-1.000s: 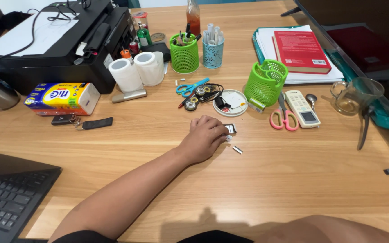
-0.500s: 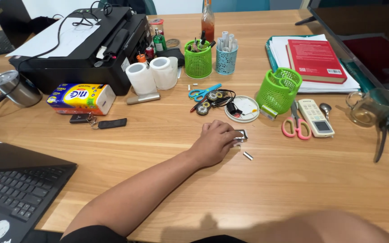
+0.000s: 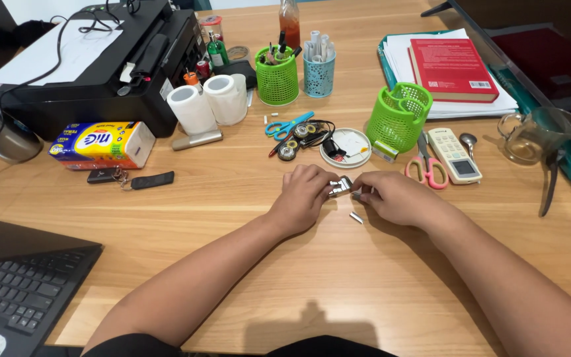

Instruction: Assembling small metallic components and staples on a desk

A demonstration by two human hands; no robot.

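Note:
Both of my hands meet at the middle of the wooden desk (image 3: 246, 258). My left hand (image 3: 304, 196) pinches a small silver metal device (image 3: 340, 186) between thumb and fingers. My right hand (image 3: 394, 197) touches the same device from the right, fingertips closed on its end. A small silver piece (image 3: 356, 217) lies loose on the desk just below the two hands. What exactly the device is cannot be made out.
A black printer (image 3: 100, 66), two paper rolls (image 3: 209, 102), tissue pack (image 3: 100, 143) and keys (image 3: 130, 178) lie left. Green pen cups (image 3: 277, 76), a tipped green basket (image 3: 398, 118), blue scissors (image 3: 287, 125), round white dish (image 3: 346, 147), pink scissors (image 3: 425, 166), remote (image 3: 453, 154), glass mug (image 3: 536, 135), red book (image 3: 452, 69), laptop (image 3: 18, 284).
My right hand has come in from the right and joined the left on the small metal device. The view has shifted slightly; the left hand stayed on the device.

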